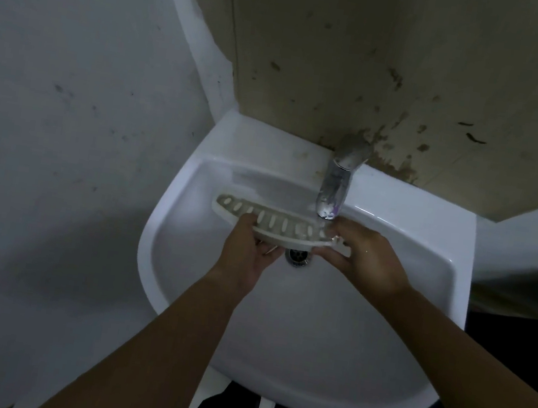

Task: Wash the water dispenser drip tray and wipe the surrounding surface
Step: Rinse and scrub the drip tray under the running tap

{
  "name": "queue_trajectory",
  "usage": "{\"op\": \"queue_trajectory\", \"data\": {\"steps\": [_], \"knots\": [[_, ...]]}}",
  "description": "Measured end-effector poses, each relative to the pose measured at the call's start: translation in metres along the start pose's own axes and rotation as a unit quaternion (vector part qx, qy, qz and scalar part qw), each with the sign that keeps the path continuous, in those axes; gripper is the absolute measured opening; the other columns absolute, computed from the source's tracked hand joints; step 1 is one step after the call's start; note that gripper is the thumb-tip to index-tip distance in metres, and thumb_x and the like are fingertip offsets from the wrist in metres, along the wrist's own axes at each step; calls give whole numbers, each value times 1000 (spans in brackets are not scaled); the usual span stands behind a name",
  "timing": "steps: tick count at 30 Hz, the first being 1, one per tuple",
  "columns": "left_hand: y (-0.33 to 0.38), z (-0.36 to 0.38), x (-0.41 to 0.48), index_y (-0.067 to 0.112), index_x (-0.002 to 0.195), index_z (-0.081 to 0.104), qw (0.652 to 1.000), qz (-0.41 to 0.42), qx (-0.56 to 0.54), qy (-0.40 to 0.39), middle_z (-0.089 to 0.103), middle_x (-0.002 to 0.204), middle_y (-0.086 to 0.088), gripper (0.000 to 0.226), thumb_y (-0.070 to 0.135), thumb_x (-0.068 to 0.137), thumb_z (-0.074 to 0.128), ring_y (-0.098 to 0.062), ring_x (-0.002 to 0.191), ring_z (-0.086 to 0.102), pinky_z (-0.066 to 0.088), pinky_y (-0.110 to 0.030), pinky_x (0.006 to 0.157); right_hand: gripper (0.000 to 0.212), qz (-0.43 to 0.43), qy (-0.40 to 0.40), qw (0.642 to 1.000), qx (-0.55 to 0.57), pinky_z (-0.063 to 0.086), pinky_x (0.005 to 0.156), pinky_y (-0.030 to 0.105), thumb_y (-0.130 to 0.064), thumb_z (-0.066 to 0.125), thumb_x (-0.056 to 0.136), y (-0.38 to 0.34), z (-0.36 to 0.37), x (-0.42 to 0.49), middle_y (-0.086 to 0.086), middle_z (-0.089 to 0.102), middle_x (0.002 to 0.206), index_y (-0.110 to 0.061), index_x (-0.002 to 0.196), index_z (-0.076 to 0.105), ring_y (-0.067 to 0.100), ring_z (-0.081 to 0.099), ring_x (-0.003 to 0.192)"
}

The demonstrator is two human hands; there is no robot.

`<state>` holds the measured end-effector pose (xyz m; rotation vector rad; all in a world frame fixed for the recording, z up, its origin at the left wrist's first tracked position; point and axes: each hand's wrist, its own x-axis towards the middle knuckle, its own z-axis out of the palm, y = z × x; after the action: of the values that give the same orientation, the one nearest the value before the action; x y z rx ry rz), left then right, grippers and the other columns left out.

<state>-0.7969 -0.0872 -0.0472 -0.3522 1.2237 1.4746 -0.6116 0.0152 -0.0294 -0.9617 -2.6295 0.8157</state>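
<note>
Two hands: left hand (248,253), right hand (365,257) grip one drip tray (278,224).

The drip tray (272,221) is off-white, patterned with a row of paler oval slots along its curved top. The sink (382,323) is glossy white with a faint bluish cast, the tap (336,185) silvery chrome and the drain (298,255) dark metal. The wall panel (384,64) behind is dull beige, speckled with dark brown spots and rusty stains near its lower edge, while the left wall (55,70) is grey-white with faint smudges.
</note>
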Motion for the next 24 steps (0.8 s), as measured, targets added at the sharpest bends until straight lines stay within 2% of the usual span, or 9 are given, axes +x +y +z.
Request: {"op": "queue_trajectory", "data": {"steps": [3, 7, 9, 13, 16, 19, 21, 24], "knots": [[-4, -3, 1, 15, 109, 59, 1000, -7, 1, 17, 71, 103, -7, 22, 27, 101, 43, -23, 92, 71, 58, -40, 78, 35, -33, -28, 998, -35, 56, 89, 34, -37, 75, 86, -1, -3, -2, 1, 70, 127, -18, 115, 73, 24, 69, 111], [-3, -1, 3, 16, 105, 57, 999, -13, 32, 28, 70, 96, -6, 20, 25, 102, 40, -22, 86, 70, 56, -38, 72, 32, -55, -82, 993, -67, 56, 89, 35, -36, 69, 90, -2, -4, -3, 1, 65, 135, -19, 117, 73, 24, 67, 116], [-1, 0, 5, 14, 111, 54, 999, -15, 42, 31, 69, 97, -7, 20, 25, 103, 39, -23, 87, 69, 56, -38, 71, 32, -49, -103, 991, -65, 56, 90, 37, -37, 65, 93, -1, -3, -2, 0, 62, 140, -18, 119, 72, 24, 65, 119], [-4, 10, 3, 7, 134, 45, 997, -12, 62, 33, 65, 117, -16, 36, 23, 103, 39, -30, 100, 67, 56, -39, 74, 37, -19, -72, 997, -3, 54, 92, 32, -43, 65, 89, 1, -6, -4, -5, 67, 131, -23, 120, 71, 18, 65, 118], [-13, 22, 4, 4, 141, 35, 997, -15, 62, 39, 55, 134, -25, 41, 19, 103, 40, -38, 114, 62, 55, -46, 82, 32, 45, -42, 998, -13, 55, 86, 36, -35, 78, 82, 12, -8, -10, -5, 71, 125, -24, 110, 68, 22, 68, 110], [-26, 35, 1, 3, 142, 34, 997, -39, 65, 28, 54, 136, -27, 41, 18, 104, 37, -40, 116, 61, 56, -46, 78, 51, 74, -50, 995, -45, 54, 80, 33, -35, 84, 71, 16, -9, -15, -3, 70, 120, -26, 115, 59, 23, 68, 101], [-35, 43, -1, 3, 141, 37, 996, -50, 69, 7, 56, 135, -27, 40, 16, 104, 36, -38, 111, 62, 58, -43, 73, 61, 41, -71, 995, -65, 51, 85, 31, -34, 87, 68, 15, -10, -16, 1, 67, 127, -22, 122, 61, 25, 66, 107], [-44, 52, -1, 6, 141, 37, 997, -59, 54, 3, 56, 134, -27, 39, 13, 102, 35, -40, 114, 61, 56, -47, 79, 52, -15, -74, 993, -86, 53, 91, 35, -21, 85, 72, 14, -12, -20, 6, 62, 138, -16, 121, 67, 29, 63, 119]]}}
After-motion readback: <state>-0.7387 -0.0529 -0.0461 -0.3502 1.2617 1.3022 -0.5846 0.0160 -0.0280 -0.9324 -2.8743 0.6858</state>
